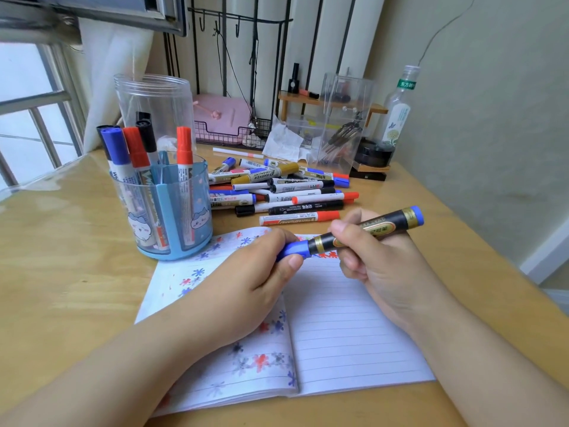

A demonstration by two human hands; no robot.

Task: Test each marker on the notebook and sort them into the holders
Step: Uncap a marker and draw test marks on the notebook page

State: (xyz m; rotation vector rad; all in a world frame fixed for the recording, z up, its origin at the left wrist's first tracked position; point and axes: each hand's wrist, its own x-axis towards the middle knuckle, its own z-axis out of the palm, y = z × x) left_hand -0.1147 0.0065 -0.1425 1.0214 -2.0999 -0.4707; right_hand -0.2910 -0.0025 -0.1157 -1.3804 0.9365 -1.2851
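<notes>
My left hand point(261, 272): fingers curled round blue cap point(294, 249), pinching it. My right hand point(369, 260): fingers wrapped round black barrel of marker point(366, 231), bracing it for the cap pull or push; cannot tell which. Marker held level above notebook point(354, 328), ready for test stroke. Notebook open flat below, near blue holder point(172, 211). Untested pile point(283, 189) behind notebook, within reach. Clear jar point(154, 103) behind holder.
</notes>
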